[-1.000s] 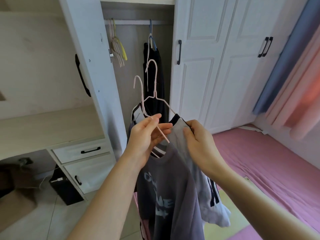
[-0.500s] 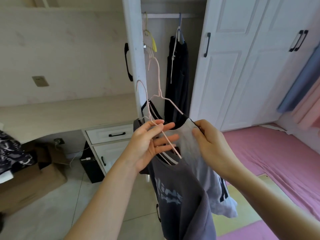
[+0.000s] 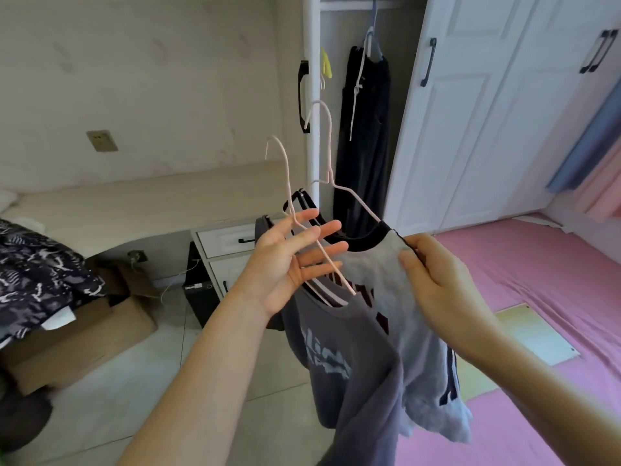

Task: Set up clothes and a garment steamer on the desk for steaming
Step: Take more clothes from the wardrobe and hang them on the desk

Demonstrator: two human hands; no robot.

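Note:
Two shirts hang on thin pink wire hangers in front of me: a dark grey printed T-shirt on the near hanger and a light grey shirt with a black collar on the far hanger. My left hand has its fingers spread and straight, with the near hanger's wire running between them. My right hand pinches the light grey shirt at its shoulder. The pale wooden desk lies behind, to the left. No steamer is in view.
An open white wardrobe holds a dark hanging garment. Desk drawers and a black computer tower sit under the desk. A cardboard box and dark patterned cloth are at left, a pink mat at right.
My view has swung left, bringing the desk and the box into sight. My left fingers have uncurled and spread apart around the hanger wire. My right hand keeps its pinch.

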